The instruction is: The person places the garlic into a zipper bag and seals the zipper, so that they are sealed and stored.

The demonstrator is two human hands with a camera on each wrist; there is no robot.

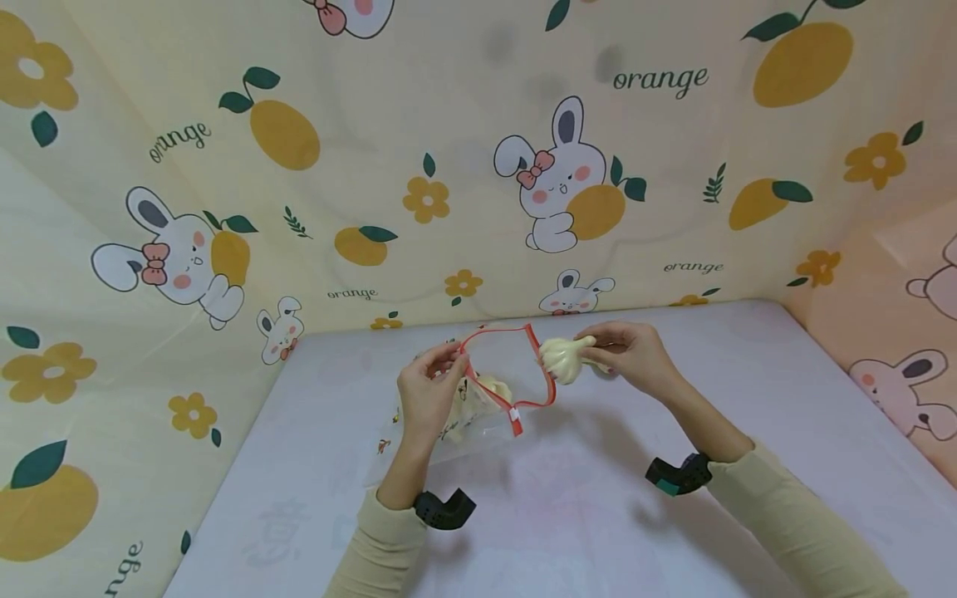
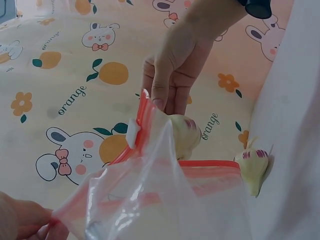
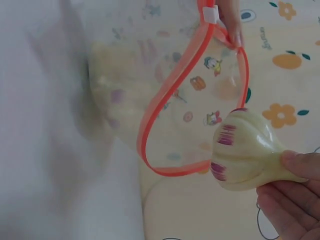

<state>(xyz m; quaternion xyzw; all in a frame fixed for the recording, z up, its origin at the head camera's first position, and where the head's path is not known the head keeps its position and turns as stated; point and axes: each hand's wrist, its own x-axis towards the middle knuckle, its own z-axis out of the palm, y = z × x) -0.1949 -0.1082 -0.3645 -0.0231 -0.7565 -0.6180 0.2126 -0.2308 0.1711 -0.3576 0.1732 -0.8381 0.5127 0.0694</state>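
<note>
My left hand pinches the red rim of a clear printed zip bag, whose mouth gapes wide with a white slider on the rim. My right hand holds a garlic bulb by its stem, the round end at the right edge of the bag's mouth. Pale garlic with purple marks lies inside the bag, partly hidden by the film. Another garlic bulb sits on the table beyond the bag, mostly behind my right hand in the head view.
The white table reaches back to a patterned cloth wall with rabbits and oranges. More patterned cloth stands along the right side. A black wrist device is on my left wrist, another on my right.
</note>
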